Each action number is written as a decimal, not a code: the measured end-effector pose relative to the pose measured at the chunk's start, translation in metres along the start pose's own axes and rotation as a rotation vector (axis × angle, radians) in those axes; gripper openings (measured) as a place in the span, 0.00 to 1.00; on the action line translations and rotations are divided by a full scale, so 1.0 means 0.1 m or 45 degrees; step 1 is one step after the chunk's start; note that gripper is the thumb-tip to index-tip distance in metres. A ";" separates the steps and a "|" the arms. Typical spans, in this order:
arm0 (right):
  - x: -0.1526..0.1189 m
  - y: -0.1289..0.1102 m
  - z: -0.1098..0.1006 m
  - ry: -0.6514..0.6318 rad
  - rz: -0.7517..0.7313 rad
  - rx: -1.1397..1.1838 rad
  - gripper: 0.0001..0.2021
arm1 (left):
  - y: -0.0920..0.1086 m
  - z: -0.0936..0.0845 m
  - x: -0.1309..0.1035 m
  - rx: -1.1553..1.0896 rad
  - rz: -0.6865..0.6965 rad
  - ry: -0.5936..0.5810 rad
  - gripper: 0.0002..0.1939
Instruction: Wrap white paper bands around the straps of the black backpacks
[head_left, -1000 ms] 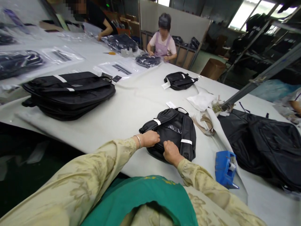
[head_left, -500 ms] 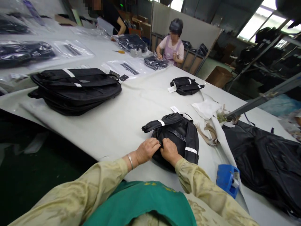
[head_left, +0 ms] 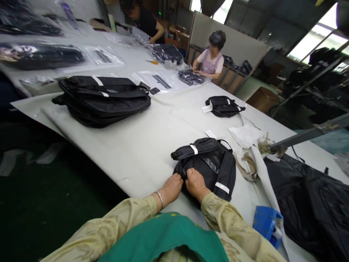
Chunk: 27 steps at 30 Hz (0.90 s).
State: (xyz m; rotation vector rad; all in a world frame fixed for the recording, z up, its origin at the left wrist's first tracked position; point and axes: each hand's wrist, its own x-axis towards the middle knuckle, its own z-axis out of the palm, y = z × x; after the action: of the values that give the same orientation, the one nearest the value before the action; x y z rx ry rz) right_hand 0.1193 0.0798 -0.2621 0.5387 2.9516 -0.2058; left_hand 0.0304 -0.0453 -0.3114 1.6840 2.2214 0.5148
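Observation:
A small black backpack (head_left: 226,163) lies on the white-covered table in front of me, shoulder straps facing up. White bands wrap its straps, and a white tag (head_left: 210,134) pokes out by the top handle. My left hand (head_left: 173,186), with a bangle at the wrist, is closed at the bag's lower left edge. Right beside it, my right hand (head_left: 194,182) is closed on the bag's lower side, fingers curled into the fabric. Whatever finer part the fingertips pinch is hidden.
A larger black backpack (head_left: 109,105) lies to the left, a small one (head_left: 225,106) farther back. Blue tape dispenser (head_left: 265,223), beige straps (head_left: 248,165) and large black bags (head_left: 308,189) are at right. Two people work across the table (head_left: 152,145), among plastic-wrapped bags.
My left hand has drawn slightly down and away from my right along the bag's edge. The whole view has shifted a little. The far co-worker's hands have moved onto a wrapped bag.

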 end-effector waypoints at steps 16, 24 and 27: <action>-0.01 0.21 0.19 0.225 -0.059 0.152 0.06 | -0.74 -0.24 0.54 -0.447 -0.163 -0.042 0.12; -0.01 0.33 0.28 0.307 -0.082 0.167 0.06 | -0.82 -0.20 0.81 -0.341 -0.026 -0.209 0.06; -0.02 0.35 0.32 0.318 -0.060 0.183 0.06 | -0.82 -0.20 0.80 -0.350 0.043 -0.230 0.03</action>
State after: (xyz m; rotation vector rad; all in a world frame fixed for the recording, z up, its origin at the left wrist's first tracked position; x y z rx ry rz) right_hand 0.1371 0.1069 -0.2969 0.5503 3.2121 -0.3845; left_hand -0.0694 0.0096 -0.3329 1.5605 1.9020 0.6183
